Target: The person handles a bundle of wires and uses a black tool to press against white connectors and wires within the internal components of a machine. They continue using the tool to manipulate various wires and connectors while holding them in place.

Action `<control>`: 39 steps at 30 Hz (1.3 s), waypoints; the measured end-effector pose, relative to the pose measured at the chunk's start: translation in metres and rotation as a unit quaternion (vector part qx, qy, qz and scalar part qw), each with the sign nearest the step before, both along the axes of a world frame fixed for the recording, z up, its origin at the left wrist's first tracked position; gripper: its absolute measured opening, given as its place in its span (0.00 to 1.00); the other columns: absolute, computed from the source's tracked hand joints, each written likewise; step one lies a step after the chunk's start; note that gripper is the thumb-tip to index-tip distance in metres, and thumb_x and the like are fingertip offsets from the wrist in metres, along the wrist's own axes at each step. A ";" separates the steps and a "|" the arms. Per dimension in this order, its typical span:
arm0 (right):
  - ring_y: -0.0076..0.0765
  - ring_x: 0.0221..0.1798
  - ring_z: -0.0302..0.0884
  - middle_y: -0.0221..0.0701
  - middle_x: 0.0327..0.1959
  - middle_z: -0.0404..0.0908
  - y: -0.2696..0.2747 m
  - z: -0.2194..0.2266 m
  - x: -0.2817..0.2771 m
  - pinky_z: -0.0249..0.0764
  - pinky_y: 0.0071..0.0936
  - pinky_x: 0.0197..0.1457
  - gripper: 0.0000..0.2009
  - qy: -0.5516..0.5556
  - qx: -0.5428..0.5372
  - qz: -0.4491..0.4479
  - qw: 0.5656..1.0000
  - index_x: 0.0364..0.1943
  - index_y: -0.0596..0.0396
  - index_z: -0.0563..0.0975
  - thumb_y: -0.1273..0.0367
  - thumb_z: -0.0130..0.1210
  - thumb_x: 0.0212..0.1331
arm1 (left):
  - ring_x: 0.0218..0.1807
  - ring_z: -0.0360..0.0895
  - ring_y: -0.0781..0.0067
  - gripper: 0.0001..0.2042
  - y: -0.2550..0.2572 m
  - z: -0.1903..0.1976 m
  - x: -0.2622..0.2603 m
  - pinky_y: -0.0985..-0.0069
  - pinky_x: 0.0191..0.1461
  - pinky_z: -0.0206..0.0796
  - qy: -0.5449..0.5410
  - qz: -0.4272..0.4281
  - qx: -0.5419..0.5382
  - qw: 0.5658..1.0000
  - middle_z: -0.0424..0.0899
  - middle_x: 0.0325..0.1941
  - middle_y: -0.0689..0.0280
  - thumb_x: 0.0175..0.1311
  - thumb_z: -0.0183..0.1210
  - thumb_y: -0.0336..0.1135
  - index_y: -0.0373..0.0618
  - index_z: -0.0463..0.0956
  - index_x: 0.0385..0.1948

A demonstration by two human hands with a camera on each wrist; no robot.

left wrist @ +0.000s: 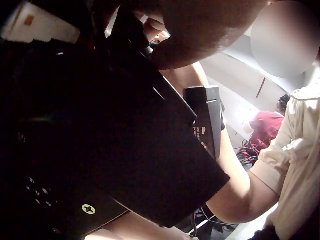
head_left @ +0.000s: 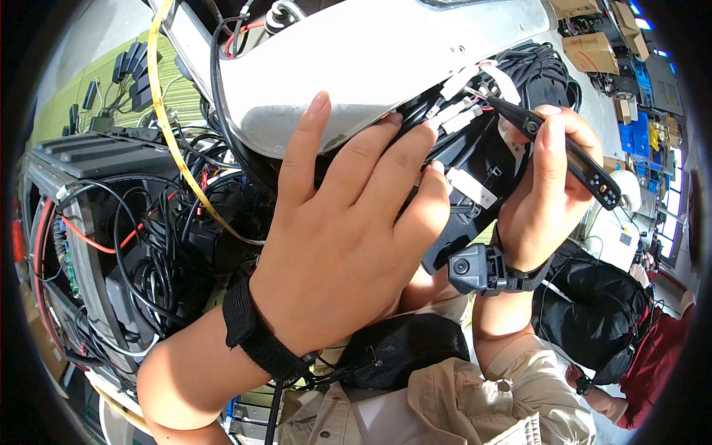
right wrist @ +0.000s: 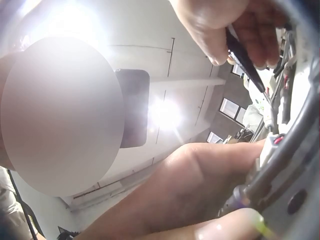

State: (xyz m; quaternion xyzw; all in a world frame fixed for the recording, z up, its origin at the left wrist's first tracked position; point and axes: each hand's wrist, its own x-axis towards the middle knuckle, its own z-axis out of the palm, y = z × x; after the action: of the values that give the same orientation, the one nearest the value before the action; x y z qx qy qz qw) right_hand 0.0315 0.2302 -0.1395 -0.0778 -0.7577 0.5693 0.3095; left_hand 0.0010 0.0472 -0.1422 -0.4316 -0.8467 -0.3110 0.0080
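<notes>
The left hand is spread flat, fingers pressing the bundle of black cables with white plastic connectors against the white moulded panel. The slim black probe tool, pinched in the right hand, is best kept steady and its tip eased only onto the intended connector.

Black tweezers, white connectors

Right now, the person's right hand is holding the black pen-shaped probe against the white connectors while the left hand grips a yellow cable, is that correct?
Not quite: the left hand grips no yellow cable. In the head view it lies against the black wire bundle, under the white panel. The right hand does hold the black probe at the white connectors.
</notes>
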 end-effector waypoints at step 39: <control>0.23 0.33 0.77 0.32 0.32 0.79 -0.004 0.001 -0.003 0.73 0.18 0.38 0.08 0.029 -0.061 -0.048 0.997 0.41 0.60 0.75 0.73 0.59 0.60 | 0.63 0.68 0.56 0.17 0.001 -0.002 0.000 0.39 0.71 0.34 0.015 0.004 0.001 1.000 0.74 0.59 0.59 0.54 0.56 0.35 0.45 0.69 0.47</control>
State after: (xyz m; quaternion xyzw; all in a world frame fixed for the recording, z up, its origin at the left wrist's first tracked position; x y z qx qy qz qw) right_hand 0.0283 0.2258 -0.1381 -0.1161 -0.7080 0.6006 0.3528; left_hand 0.0013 0.0479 -0.1446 -0.4325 -0.8480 -0.3056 0.0226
